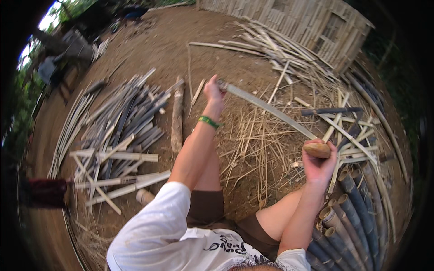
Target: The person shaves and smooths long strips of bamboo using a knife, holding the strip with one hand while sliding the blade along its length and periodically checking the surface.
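Observation:
A long, narrow, flat-bladed tool [271, 109] spans the space between my hands, slanting from far middle down to near right. My right hand [320, 168], palm turned up, is closed round the rounded wooden handle [317, 150] at its near end. At the other end my left hand [214, 90], arm stretched forward, has its fingers closed by a small greyish end piece. Whether the blade is a knife or a saw I cannot tell. Below it, thin bamboo shavings [253, 140] cover the ground between my bent legs.
Split bamboo strips [122, 126] lie heaped on the left, beside a short log [177, 115]. Bamboo poles [352, 198] stack at near right. More slats [280, 49] lean by a woven bamboo wall [294, 22]. A person [49, 72] is at far left; dark red cloth [47, 193] shows nearer.

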The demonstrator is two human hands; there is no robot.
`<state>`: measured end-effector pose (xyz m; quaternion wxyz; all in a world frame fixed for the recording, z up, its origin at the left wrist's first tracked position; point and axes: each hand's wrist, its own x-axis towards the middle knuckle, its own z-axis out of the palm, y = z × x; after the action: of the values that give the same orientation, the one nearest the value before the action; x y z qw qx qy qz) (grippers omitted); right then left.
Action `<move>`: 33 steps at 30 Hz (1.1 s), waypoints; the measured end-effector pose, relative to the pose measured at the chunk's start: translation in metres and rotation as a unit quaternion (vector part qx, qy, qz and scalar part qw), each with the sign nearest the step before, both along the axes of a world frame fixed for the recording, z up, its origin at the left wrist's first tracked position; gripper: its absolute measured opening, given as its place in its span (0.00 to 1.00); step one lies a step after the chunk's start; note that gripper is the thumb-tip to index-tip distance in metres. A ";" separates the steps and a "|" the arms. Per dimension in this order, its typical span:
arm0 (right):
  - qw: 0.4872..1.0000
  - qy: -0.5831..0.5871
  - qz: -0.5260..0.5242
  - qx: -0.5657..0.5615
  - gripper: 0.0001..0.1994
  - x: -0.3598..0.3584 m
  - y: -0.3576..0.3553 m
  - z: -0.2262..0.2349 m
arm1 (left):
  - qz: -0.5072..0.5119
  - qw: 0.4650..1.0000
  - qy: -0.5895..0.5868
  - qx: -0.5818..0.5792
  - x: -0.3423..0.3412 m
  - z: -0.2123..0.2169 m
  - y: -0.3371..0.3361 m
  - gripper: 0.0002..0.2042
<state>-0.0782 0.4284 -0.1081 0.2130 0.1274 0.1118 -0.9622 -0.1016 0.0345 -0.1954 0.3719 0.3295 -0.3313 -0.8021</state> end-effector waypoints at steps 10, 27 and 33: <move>0.995 -0.056 0.038 0.079 0.11 0.008 -0.052 -0.013 | -0.083 0.993 0.082 0.003 0.015 0.008 -0.001 0.10; 0.996 -0.029 0.021 0.084 0.12 0.030 -0.040 -0.001 | -0.123 0.980 0.158 -0.017 0.041 0.038 0.018 0.07; 0.994 -0.011 0.016 0.104 0.13 0.035 -0.032 0.004 | -0.141 0.976 0.167 -0.023 0.046 0.049 0.033 0.07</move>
<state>-0.0437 0.3966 -0.1041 0.2152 0.1580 0.2109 -0.9404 -0.0561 0.0670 -0.1460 0.3128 0.1324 -0.3260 -0.8823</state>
